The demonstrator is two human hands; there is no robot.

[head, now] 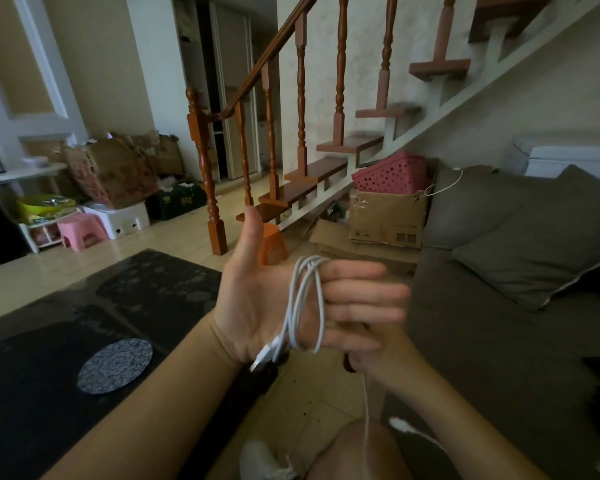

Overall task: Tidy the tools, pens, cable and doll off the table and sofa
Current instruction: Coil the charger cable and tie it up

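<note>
- Cable [305, 299] is off both sofa and worktop: it sits in white loops round the straight fingers [361, 296] of the left hand [257, 299], held in the air above the floor [309, 403].
- The biggest risk is the loose strand [365, 403], which hangs from under the hands and runs down across the knee [354, 452]. It could catch there, and a tug would likely pull the coil askew.
- The loops lie slack near the finger roots, and the left hand is flat, palm up to the camera, gripping nothing. Tipping the fingers down would probably let the loops slide off.
- The plug [262, 358] dangles by the wrist and could unwind a turn.
- The right hand [371, 355] is half hidden behind the left fingers, so I cannot tell whether it pinches the strand.
- The sofa [499, 323] edge lies close on the right and the worktop [66, 341] corner close on the left. The floor strip between them is narrow, so free room is mostly forward and up.
- A round patterned mat [115, 365] lies near the worktop's near edge, well apart from the hands.
</note>
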